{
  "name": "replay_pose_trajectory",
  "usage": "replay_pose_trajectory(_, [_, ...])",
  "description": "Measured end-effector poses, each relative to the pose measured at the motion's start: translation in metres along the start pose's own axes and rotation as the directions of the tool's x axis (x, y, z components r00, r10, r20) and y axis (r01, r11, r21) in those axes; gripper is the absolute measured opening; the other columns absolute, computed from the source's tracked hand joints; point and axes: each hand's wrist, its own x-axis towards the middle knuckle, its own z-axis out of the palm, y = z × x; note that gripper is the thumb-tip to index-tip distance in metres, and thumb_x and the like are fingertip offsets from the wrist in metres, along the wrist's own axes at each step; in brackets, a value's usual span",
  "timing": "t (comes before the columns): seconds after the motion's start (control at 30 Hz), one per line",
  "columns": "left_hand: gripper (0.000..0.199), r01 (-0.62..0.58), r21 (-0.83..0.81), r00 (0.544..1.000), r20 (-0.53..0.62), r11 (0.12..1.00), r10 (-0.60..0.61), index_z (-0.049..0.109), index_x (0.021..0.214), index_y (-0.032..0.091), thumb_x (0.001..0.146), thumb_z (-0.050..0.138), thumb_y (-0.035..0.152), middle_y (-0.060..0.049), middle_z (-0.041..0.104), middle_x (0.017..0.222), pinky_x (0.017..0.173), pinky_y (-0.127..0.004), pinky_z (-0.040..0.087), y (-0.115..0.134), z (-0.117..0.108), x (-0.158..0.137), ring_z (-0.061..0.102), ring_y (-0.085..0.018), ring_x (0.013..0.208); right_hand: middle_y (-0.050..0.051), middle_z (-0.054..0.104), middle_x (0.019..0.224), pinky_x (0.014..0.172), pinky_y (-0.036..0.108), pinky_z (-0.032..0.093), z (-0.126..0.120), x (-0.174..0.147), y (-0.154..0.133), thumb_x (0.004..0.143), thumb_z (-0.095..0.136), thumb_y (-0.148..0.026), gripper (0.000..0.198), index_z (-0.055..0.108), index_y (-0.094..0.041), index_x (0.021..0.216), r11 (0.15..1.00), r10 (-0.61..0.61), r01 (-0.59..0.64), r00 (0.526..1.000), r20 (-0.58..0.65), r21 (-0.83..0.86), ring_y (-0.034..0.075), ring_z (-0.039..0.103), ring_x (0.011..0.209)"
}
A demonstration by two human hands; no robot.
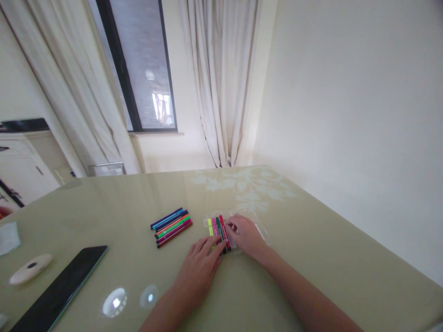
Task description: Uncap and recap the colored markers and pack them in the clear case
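Yellow, pink, dark green and red markers (218,226) lie side by side in a clear plastic case (263,230) on the table. My left hand (202,258) lies over their near ends, fingers stretched out, with the thumb at the lower end of the red marker (224,230). On the other side, my right hand (247,235) has its thumb and index finger bent together right beside the red marker. What is between those fingertips, if anything, is hidden. Left of the case, several markers (173,226) in blue, orange, green, purple and dark red lie in a slanted row.
A black flat device (65,290) and a white oval object (31,269) lie on the glossy table (114,207) at the left. A pale packet (8,238) is near the left edge. A wall (353,115) runs along the right; curtains (221,83) hang behind.
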Motion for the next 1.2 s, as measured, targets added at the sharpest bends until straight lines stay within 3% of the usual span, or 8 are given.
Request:
replay_pose_trajectory(0.13, [0.063, -0.028, 0.01, 0.999, -0.028, 1.0, 0.029, 0.05, 0.149, 0.04, 0.095, 0.047, 0.007, -0.004, 0.055, 0.151, 0.112, -0.049, 0.044, -0.001, 0.005, 0.0, 0.05, -0.027, 0.135, 0.004, 0.072, 0.088, 0.076, 0.027, 0.044, -0.001, 0.0, 0.003, 0.091, 0.063, -0.017, 0.014, 0.076, -0.02, 0.094, 0.997, -0.029, 0.027, 0.999, 0.037, 0.066, 0.017, 0.062, 0.079])
replay_pose_trajectory(0.6, [0.077, 0.026, 0.023, 0.999, -0.024, 0.999, -0.025, 0.053, 0.146, 0.042, 0.084, 0.046, -0.004, -0.003, 0.056, 0.15, 0.109, -0.051, 0.046, 0.004, 0.008, 0.0, 0.051, -0.029, 0.135, 0.004, 0.072, 0.081, 0.076, 0.029, 0.042, -0.009, 0.0, 0.003, 0.088, 0.064, -0.019, 0.014, 0.077, -0.021, 0.081, 0.986, -0.163, 0.157, 0.979, 0.123, 0.055, 0.018, 0.061, 0.075])
replay_pose_trajectory(0.67, [0.071, 0.017, -0.004, 0.999, -0.035, 1.0, -0.017, 0.054, 0.145, 0.041, 0.087, 0.046, -0.001, -0.003, 0.057, 0.149, 0.109, -0.05, 0.046, 0.004, 0.006, 0.001, 0.051, -0.028, 0.135, 0.004, 0.071, 0.082, 0.076, 0.028, 0.042, -0.008, 0.0, 0.003, 0.09, 0.063, -0.02, 0.016, 0.076, -0.02, 0.083, 0.987, -0.158, 0.152, 0.979, 0.125, 0.062, 0.018, 0.061, 0.076])
replay_pose_trajectory(0.77, [0.047, 0.017, -0.087, 0.996, -0.08, 0.996, -0.024, 0.057, 0.142, 0.033, 0.099, 0.045, 0.016, -0.005, 0.06, 0.144, 0.109, -0.044, 0.046, -0.004, -0.002, 0.004, 0.055, -0.025, 0.13, 0.005, 0.071, 0.086, 0.078, 0.028, 0.043, -0.006, -0.001, 0.005, 0.093, 0.06, -0.021, 0.017, 0.076, -0.019, 0.088, 0.987, -0.151, 0.145, 0.982, 0.111, 0.063, 0.018, 0.062, 0.081])
replay_pose_trajectory(0.87, [0.034, 0.215, -0.062, 0.959, -0.177, 0.975, -0.223, 0.064, 0.127, 0.022, 0.104, 0.04, 0.026, -0.01, 0.066, 0.129, 0.104, -0.042, 0.049, -0.025, -0.017, 0.004, 0.059, -0.025, 0.119, 0.007, 0.073, 0.094, 0.085, 0.03, 0.044, -0.006, -0.001, 0.005, 0.094, 0.059, -0.019, 0.018, 0.076, -0.019, 0.094, 0.986, -0.166, 0.161, 0.981, 0.097, 0.052, 0.02, 0.063, 0.091])
replay_pose_trajectory(1.0, [0.029, 0.547, 0.203, 0.824, -0.301, 0.812, -0.48, 0.066, 0.116, 0.015, 0.1, 0.043, 0.025, -0.015, 0.064, 0.116, 0.093, -0.047, 0.049, -0.055, -0.031, -0.005, 0.058, -0.032, 0.11, 0.008, 0.073, 0.101, 0.09, 0.032, 0.045, -0.007, -0.002, 0.006, 0.095, 0.058, -0.019, 0.019, 0.076, -0.02, 0.099, 0.984, -0.178, 0.174, 0.978, 0.108, 0.048, 0.021, 0.064, 0.097])
replay_pose_trajectory(1.1, [0.025, 0.576, 0.23, 0.809, -0.296, 0.785, -0.508, 0.066, 0.105, 0.017, 0.099, 0.045, 0.028, -0.014, 0.064, 0.112, 0.091, -0.045, 0.048, -0.065, -0.03, -0.007, 0.057, -0.032, 0.108, 0.008, 0.073, 0.102, 0.092, 0.034, 0.045, -0.006, -0.002, 0.006, 0.095, 0.059, -0.02, 0.017, 0.076, -0.021, 0.1, 0.984, -0.174, 0.17, 0.98, 0.094, 0.043, 0.022, 0.063, 0.098])
replay_pose_trajectory(1.2, [0.022, 0.519, 0.042, 0.824, -0.288, 0.854, -0.487, 0.063, 0.096, 0.02, 0.099, 0.045, 0.031, -0.011, 0.067, 0.107, 0.091, -0.044, 0.047, -0.06, -0.025, -0.002, 0.059, -0.031, 0.107, 0.009, 0.071, 0.103, 0.093, 0.036, 0.044, -0.005, -0.004, 0.002, 0.097, 0.058, -0.025, 0.017, 0.075, -0.021, 0.098, 0.982, -0.184, 0.182, 0.982, 0.037, 0.06, 0.023, 0.061, 0.099])
